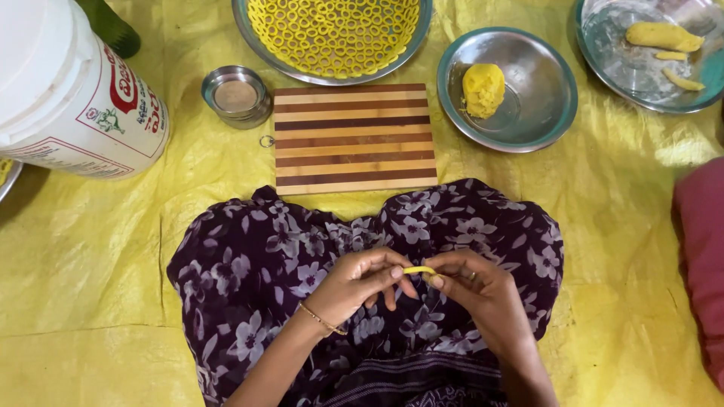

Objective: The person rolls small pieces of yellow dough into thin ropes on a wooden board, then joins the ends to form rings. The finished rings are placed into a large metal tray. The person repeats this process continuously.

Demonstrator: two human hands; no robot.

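Head view is cut off on all sides: the white tub (72,94) at the sheet's (90,249) far left corner is shown only in part, its label a white band with red shapes and a small green figure. Behind it a green bottle (111,26) is mostly hidden. The plate of yellow rings (333,34) and the far right plate (648,53) are cropped by the top edge. A red cloth (701,271) is clipped at the right edge. A short yellow dough strip (419,270) is pinched between the closed fingertips of the left hand (354,286) and right hand (483,290), above the lap. A striped board (354,138), a small tin (236,96) and a bowl (539,90) with a dough lump (483,89) lie beyond.
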